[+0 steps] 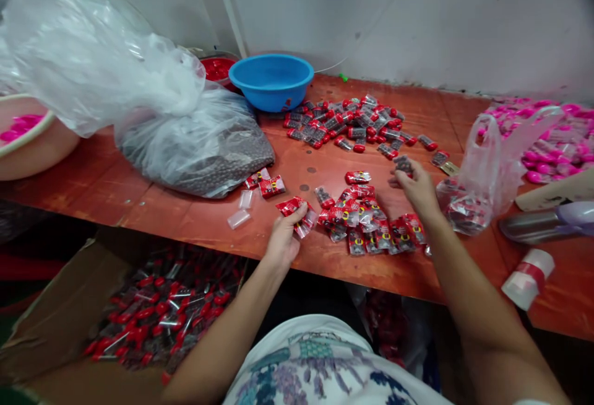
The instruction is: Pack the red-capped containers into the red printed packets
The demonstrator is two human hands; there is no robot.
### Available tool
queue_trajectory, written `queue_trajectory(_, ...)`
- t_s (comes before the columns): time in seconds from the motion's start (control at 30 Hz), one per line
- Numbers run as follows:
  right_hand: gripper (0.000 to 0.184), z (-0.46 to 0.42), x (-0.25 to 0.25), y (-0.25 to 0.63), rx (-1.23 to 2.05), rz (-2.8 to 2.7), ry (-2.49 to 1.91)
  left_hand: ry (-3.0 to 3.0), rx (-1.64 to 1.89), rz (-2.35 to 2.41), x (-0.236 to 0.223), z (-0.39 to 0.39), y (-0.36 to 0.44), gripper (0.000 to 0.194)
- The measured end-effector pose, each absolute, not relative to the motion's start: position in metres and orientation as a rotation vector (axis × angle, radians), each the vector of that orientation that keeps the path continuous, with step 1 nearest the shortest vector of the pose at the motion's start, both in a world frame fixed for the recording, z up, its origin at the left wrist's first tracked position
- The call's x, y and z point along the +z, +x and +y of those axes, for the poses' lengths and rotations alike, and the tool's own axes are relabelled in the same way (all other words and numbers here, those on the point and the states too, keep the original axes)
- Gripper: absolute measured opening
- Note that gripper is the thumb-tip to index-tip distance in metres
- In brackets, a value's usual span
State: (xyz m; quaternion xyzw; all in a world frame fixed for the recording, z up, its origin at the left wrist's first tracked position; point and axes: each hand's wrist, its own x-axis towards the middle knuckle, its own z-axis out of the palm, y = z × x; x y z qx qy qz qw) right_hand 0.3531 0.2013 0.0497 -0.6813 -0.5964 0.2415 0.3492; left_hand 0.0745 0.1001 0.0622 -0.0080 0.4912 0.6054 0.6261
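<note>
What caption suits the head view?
Left hand holding red packaging, right hand holding a small dark item, above a tabletop strewn with red-capped containers.

One red, shiny packet (288, 206) is tilted in the left hand (284, 238); one small, dark piece (403, 165) is in the right hand (416, 189).

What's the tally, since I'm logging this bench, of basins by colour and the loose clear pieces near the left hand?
Blue basin: 1
Red basin: 1
Cream basin: 1
Clear pieces near the left hand: 2
Total: 5
</note>
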Motion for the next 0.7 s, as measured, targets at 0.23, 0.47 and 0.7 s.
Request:
queue_trajectory(0.23,0.032,0.072,0.078,0.254,1.455,-1.296,-1.119,-0.114,1.337,1.066,0.075,0.095,0.081,0.013)
queue_trajectory(0.47,0.025,0.049,0.072,0.222,1.276,-1.025,-1.038,-0.074,1.380,1.067,0.075,0.083,0.086,0.012)
queue_trajectory(0.7,0.026,0.051,0.066,0.205,1.132,-0.862,-1.056,0.088,1.509,1.047,0.073,0.069,0.092,0.019)
